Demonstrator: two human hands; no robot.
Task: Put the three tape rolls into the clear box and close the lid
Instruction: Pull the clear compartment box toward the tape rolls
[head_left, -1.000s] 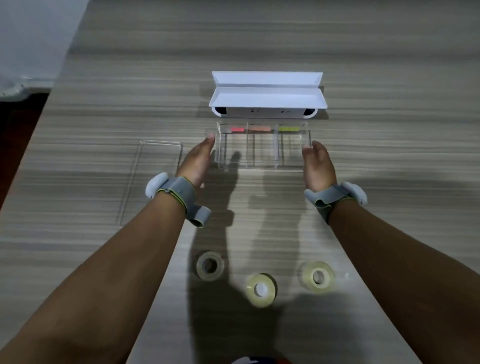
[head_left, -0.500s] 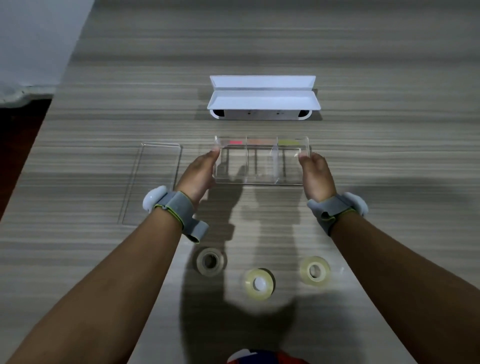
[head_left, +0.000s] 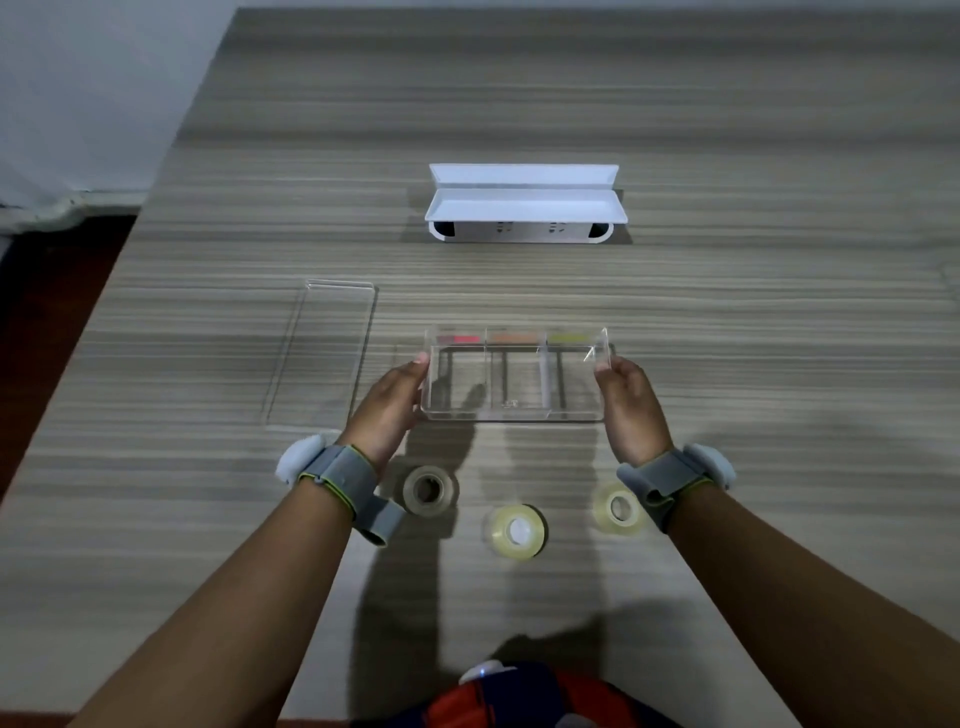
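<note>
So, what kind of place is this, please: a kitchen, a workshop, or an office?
Probably an office or study desk. The wood-grain table holds stationery: three tape rolls, a clear box with coloured sticky tabs, and an open white case.

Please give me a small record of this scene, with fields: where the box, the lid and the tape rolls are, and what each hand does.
clear box: on the table, open, three compartments, no tape inside
lid: flat on the table, left of the box, apart from it
tape rolls: three, on the table near the person: left roll, middle roll, right roll
left hand: grips the box's left end
right hand: grips the box's right end
white case: open, behind the box
</note>
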